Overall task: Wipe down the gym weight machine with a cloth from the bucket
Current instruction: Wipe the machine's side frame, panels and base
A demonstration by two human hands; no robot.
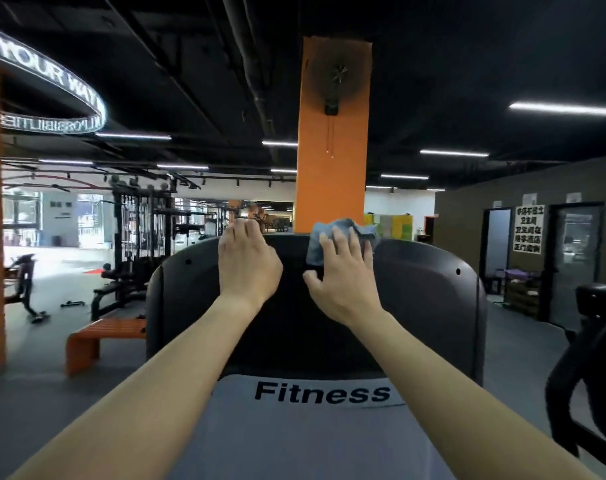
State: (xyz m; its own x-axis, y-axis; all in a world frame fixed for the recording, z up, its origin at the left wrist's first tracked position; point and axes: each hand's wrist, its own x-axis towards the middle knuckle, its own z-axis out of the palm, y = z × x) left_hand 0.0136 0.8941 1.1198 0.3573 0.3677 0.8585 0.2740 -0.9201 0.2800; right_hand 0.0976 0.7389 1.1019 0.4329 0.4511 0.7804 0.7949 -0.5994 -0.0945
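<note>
Both hands sit at the top rim of the weight machine (433,306), my left hand (248,263) curled over it, my right hand (343,278) pressing the cloth (329,233) flat there with spread fingers (339,239), mid-wipe; next, I judge, a firm sideways sweep.

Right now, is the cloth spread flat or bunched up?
Bunched up: the cloth lies crumpled over the top edge of the machine, pressed there under the right hand.

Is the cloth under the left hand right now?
No, the cloth lies under the right hand; the left hand grips the machine bare.
</note>
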